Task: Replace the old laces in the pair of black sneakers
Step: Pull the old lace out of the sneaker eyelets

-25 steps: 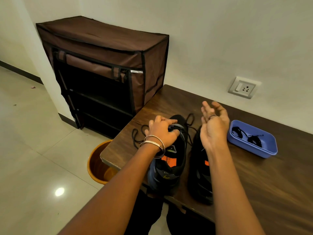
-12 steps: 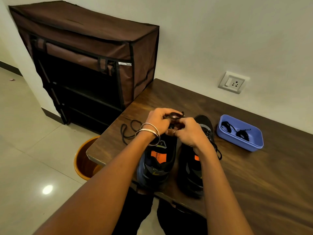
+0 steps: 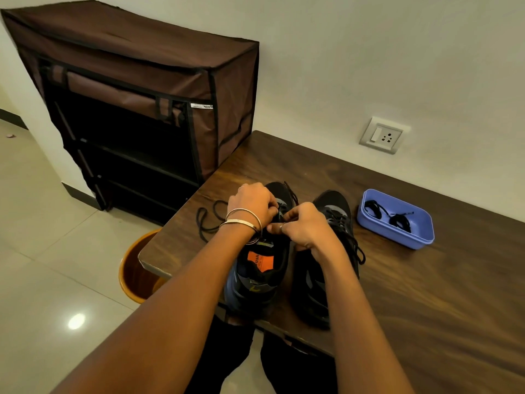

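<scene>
Two black sneakers stand side by side near the front edge of the dark wooden table (image 3: 426, 294). The left sneaker (image 3: 257, 268) has an orange insole label. The right sneaker (image 3: 326, 251) is laced. My left hand (image 3: 251, 206) and my right hand (image 3: 304, 226) meet over the left sneaker's tongue area, both pinching its black lace there. The loose end of that lace (image 3: 208, 220) trails in loops on the table to the left. A blue tray (image 3: 397, 237) on the right holds two coiled black laces (image 3: 387, 214).
A brown fabric shoe rack (image 3: 136, 95) stands against the wall at the left of the table. An orange bucket (image 3: 133, 268) sits on the tiled floor under the table's left corner. A wall socket (image 3: 382, 136) is behind the table.
A second ago my right hand was lifted and open above the right sneaker; it came down to the left sneaker and now pinches the lace with my left hand.
</scene>
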The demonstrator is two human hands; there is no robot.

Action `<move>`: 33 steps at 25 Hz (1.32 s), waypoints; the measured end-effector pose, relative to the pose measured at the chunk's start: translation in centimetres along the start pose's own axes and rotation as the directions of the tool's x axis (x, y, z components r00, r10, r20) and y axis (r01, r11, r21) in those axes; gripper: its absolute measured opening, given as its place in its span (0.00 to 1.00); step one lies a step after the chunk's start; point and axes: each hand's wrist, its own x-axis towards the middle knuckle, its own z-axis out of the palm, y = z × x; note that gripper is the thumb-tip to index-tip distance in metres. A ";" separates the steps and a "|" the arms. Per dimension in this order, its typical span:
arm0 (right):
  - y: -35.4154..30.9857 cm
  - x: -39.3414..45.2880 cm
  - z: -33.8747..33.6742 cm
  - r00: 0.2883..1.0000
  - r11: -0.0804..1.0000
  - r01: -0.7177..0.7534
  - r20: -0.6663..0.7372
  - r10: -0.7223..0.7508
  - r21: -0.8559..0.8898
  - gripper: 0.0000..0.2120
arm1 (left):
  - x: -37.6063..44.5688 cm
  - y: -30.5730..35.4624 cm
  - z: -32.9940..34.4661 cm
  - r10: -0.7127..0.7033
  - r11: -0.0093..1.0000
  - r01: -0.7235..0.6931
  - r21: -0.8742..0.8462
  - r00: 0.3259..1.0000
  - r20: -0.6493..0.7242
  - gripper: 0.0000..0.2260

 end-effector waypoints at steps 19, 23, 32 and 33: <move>0.4 -0.6 -0.2 0.998 0.991 -0.060 0.010 0.061 -0.122 0.15 | 1.1 -2.3 1.2 -0.412 0.637 0.332 -0.696 0.909 0.057 0.09; 0.2 -0.7 0.2 0.999 0.979 -0.048 0.007 0.050 -0.198 0.15 | 0.0 -1.7 -0.4 0.115 0.984 -0.130 -0.123 0.986 -0.123 0.12; 0.3 -0.9 0.4 0.998 0.955 0.029 0.060 -0.011 -0.295 0.10 | 0.2 1.5 0.3 0.133 0.922 -0.110 0.371 0.990 -0.038 0.13; 0.3 -0.9 0.6 0.998 0.950 0.034 0.060 -0.016 -0.311 0.10 | -0.1 1.8 0.4 0.127 0.933 -0.101 0.345 0.991 -0.052 0.14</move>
